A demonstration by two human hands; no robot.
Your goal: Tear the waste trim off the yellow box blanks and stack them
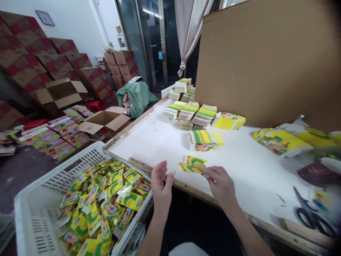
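Note:
My right hand (pixel 218 183) pinches a flat yellow-and-green printed card (pixel 190 168) by its right end, just above the white table. Directly behind it shows another printed card (pixel 196 160); whether the two touch I cannot tell. Over the table's front edge, my left hand (pixel 162 186) is empty, its thumb and fingers apart. Beyond the hands lies a stack of the same yellow cards (pixel 205 139). Left of my left hand, a white plastic basket (pixel 62 170) holds a heap of small yellow-and-green folded packets (pixel 106 199).
Several card stacks (pixel 204 114) stand farther back, before a tall cardboard sheet (pixel 266 64). At right are more yellow cards (pixel 282 142), a dark cup (pixel 318 172) and scissors (pixel 310 213). Open cartons (pixel 105 121), a green sack (pixel 140 96) and piled boxes (pixel 23 46) occupy the floor left.

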